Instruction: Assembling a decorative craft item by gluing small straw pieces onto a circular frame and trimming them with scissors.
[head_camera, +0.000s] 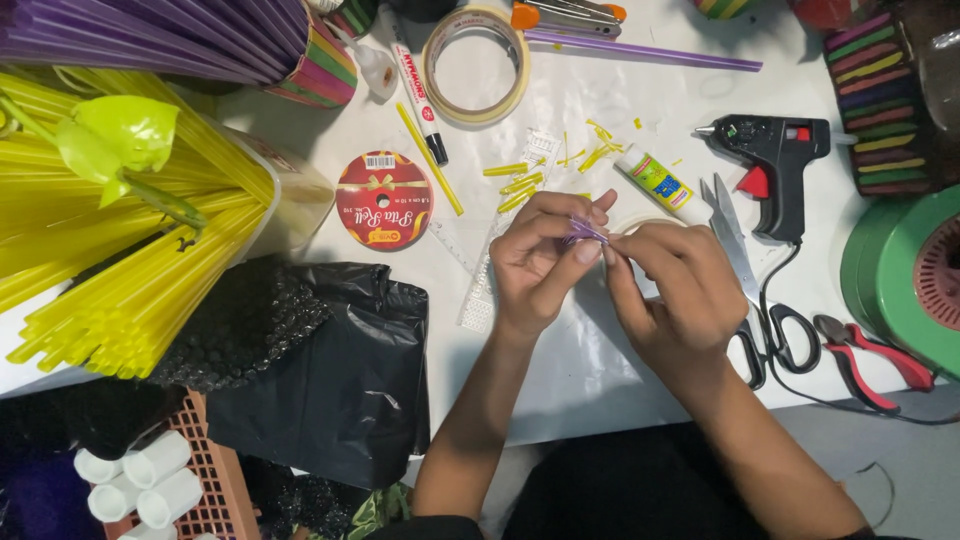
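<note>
My left hand (540, 262) and my right hand (672, 290) meet over the white table (580, 350), and both pinch a small bundle of purple straw pieces (582, 232) between their fingertips. The bundle is mostly hidden by my fingers. Short yellow straw cuttings (520, 182) lie scattered just beyond my hands, next to a small glue bottle (658, 182) lying on its side. A clear ruler (490, 280) lies partly under my left hand.
Scissors (752, 290), a black glue gun (772, 160) and red pliers (872, 362) lie to the right, near green tape rolls (900, 270). A yellow straw bundle (120, 250), a black plastic bag (330, 380), a red ribbon spool (384, 198), a marker (418, 85) and a masking tape roll (476, 66) lie left and behind.
</note>
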